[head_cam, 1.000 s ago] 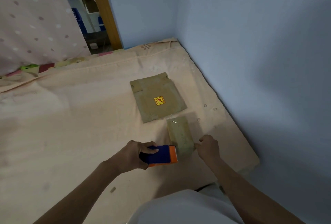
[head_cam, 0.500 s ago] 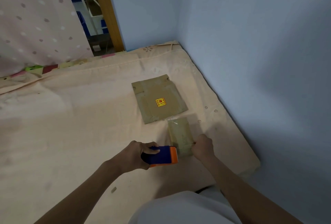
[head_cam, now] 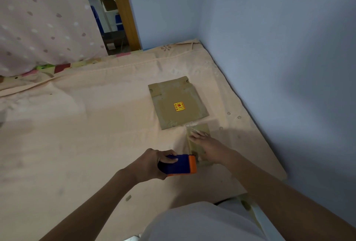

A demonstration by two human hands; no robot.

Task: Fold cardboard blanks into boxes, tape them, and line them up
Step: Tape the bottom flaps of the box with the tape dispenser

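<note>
Small cardboard box (head_cam: 200, 144), near the bed's (head_cam: 96, 144) right edge: light, thin, crushable. Right hand (head_cam: 207, 144) presses it flat-fingered; left hand (head_cam: 154, 163) grips tape dispenser (head_cam: 181, 164). Hold by the edges.

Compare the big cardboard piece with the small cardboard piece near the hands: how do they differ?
The big cardboard piece carries a yellow sticker; the small cardboard piece shows none. The big one lies untouched, farther away; the small one lies under the right hand, whose straight fingers rest on it. Both are brown and lie flat on the sheet.
</note>
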